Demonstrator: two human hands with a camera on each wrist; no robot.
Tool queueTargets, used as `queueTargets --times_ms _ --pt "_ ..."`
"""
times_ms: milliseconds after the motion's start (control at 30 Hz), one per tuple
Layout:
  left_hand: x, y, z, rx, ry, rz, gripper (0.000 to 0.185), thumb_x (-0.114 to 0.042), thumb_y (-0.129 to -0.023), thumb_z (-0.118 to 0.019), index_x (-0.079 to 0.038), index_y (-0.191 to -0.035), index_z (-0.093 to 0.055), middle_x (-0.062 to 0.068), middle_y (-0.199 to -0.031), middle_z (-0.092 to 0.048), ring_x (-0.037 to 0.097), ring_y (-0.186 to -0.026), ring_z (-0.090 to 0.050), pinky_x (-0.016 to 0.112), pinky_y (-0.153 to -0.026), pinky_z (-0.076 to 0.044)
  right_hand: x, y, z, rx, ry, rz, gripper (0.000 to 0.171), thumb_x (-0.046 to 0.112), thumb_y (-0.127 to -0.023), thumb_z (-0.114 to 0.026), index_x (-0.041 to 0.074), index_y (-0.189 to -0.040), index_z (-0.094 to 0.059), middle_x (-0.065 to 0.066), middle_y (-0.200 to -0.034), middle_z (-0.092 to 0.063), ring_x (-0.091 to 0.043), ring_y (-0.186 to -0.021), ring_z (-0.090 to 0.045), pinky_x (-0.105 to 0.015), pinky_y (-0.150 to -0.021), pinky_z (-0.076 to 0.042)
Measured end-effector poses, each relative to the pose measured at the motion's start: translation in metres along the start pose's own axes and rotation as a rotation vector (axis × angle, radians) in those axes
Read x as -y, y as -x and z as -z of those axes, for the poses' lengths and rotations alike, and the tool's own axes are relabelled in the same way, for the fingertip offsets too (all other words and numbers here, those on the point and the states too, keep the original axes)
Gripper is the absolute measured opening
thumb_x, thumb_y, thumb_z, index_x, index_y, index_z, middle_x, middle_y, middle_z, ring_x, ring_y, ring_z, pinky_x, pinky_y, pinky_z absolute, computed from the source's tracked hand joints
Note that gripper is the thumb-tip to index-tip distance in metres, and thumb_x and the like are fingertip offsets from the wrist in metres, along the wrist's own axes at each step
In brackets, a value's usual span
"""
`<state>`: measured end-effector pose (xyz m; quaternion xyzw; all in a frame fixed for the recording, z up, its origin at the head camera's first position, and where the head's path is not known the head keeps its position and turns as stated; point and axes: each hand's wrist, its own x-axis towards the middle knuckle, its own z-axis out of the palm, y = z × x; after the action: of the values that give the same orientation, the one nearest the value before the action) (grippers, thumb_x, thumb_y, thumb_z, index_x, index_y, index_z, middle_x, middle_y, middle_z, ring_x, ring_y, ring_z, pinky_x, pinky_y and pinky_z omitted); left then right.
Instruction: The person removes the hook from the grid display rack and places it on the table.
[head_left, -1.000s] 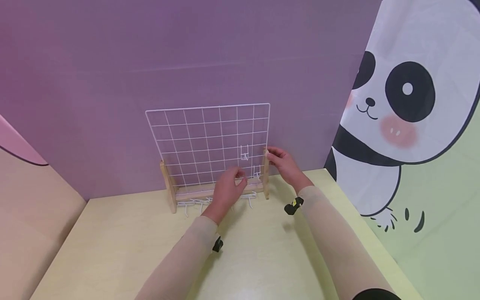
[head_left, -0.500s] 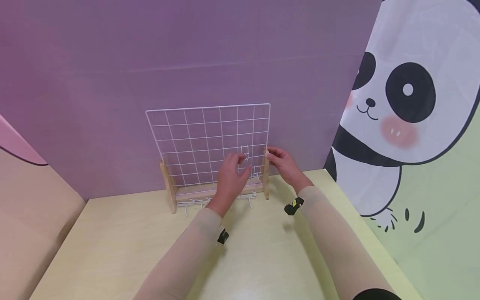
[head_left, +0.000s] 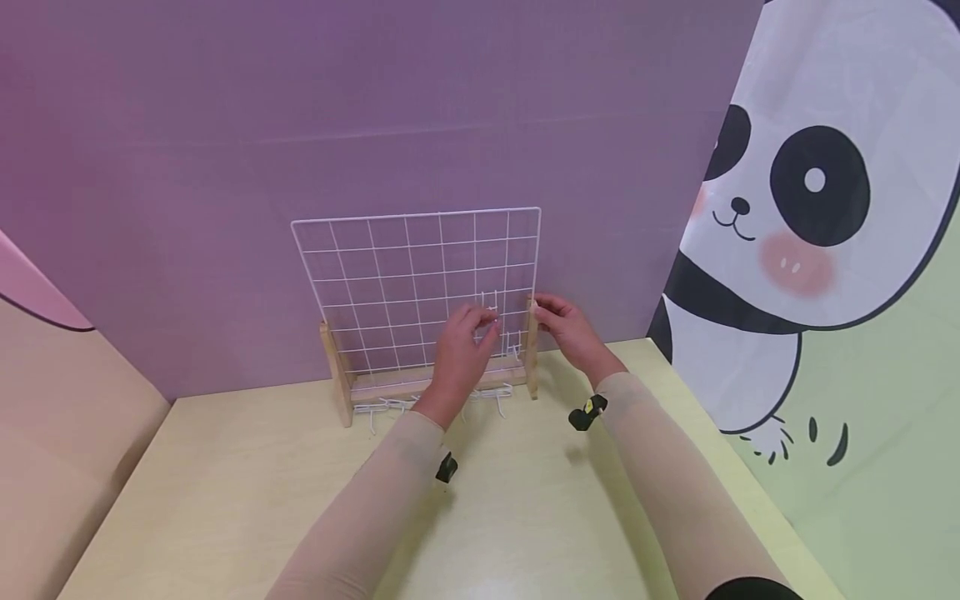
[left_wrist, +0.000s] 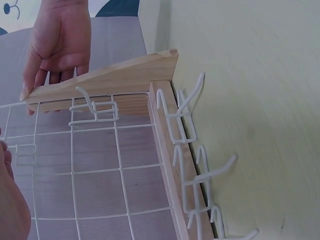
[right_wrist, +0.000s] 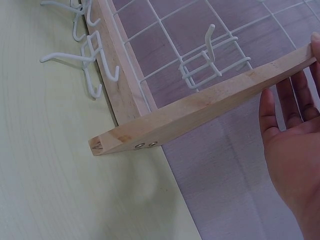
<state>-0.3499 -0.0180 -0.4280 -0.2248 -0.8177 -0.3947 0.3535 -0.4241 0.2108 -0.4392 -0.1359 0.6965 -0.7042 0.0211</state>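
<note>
A white wire grid panel (head_left: 416,215) stands upright in a wooden stand (head_left: 337,375). My left hand (head_left: 459,358) is at the panel's front, thumb and forefinger pinching a white wire hook (head_left: 483,297) hung on the grid; the fingers partly cover it. A lower white hook (right_wrist: 212,46) hangs on the grid near the right post, apart from both hands. My right hand (head_left: 576,332) holds the upper end of the stand's right post (right_wrist: 210,100), thumb in front and fingers behind. In the left wrist view only the edge of my left hand shows.
Several loose white hooks (left_wrist: 220,171) lie in a row along the stand's front base bar (left_wrist: 162,145) on the pale table (head_left: 225,483). Behind the panel rises a purple backdrop (head_left: 412,100). A panda picture (head_left: 750,367) covers the wall at the right.
My left hand has risen from low in front of the grid to the upper hook, and its thumb and forefinger have closed on it. The right hand keeps its hold on the post.
</note>
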Motion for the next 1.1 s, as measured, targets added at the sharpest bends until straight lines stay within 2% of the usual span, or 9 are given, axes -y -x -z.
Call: queueTargets --times_ms 167,433,667,933,1100 --pt "-0.001 -0.002 0.003 -0.013 -0.012 -0.027 0.011 -0.01 -0.102 -0.081 -0.003 -0.11 -0.08 0.009 -0.107 -0.074 0.027 -0.103 -0.074 0.039 -0.094 -0.063 -0.001 0.0 -0.001 -0.002 0.008 0.003 0.041 0.02 -0.113 -0.065 0.002 -0.151 -0.064 -0.016 -0.15 -0.064 -0.024 -0.132 -0.06 -0.047 -0.123 -0.045" --pt "-0.001 -0.011 0.01 -0.108 -0.023 -0.185 0.008 -0.003 -0.099 -0.081 -0.001 -0.106 -0.082 0.011 -0.101 -0.078 0.028 -0.095 -0.077 0.041 -0.088 -0.065 0.002 0.004 -0.002 -0.004 0.039 -0.002 0.04 0.022 -0.114 -0.064 0.006 -0.151 -0.065 -0.013 -0.149 -0.065 -0.025 -0.135 -0.059 -0.047 -0.123 -0.045" --pt "-0.004 -0.018 0.018 -0.15 -0.039 -0.223 0.008 -0.005 -0.099 -0.083 -0.003 -0.106 -0.082 0.01 -0.101 -0.078 0.027 -0.096 -0.076 0.041 -0.089 -0.064 0.003 0.004 -0.003 -0.001 0.043 -0.007 0.041 0.023 -0.114 -0.064 0.006 -0.151 -0.065 -0.011 -0.148 -0.065 -0.025 -0.135 -0.059 -0.045 -0.123 -0.046" --pt "-0.009 -0.021 0.029 -0.127 -0.022 -0.272 0.007 -0.001 -0.098 -0.082 -0.001 -0.105 -0.081 0.01 -0.1 -0.077 0.027 -0.095 -0.076 0.038 -0.09 -0.064 0.004 0.004 -0.004 0.001 0.017 0.005 0.04 0.018 -0.114 -0.063 0.001 -0.151 -0.063 -0.014 -0.147 -0.065 -0.023 -0.13 -0.06 -0.042 -0.119 -0.048" --pt "-0.009 -0.02 0.038 -0.109 -0.034 -0.306 0.007 0.001 -0.097 -0.082 0.0 -0.104 -0.082 0.011 -0.101 -0.077 0.028 -0.096 -0.076 0.038 -0.09 -0.065 0.003 0.003 -0.002 -0.001 0.014 0.001 0.041 0.018 -0.114 -0.063 0.001 -0.151 -0.063 -0.011 -0.144 -0.066 -0.022 -0.129 -0.061 -0.038 -0.116 -0.049"
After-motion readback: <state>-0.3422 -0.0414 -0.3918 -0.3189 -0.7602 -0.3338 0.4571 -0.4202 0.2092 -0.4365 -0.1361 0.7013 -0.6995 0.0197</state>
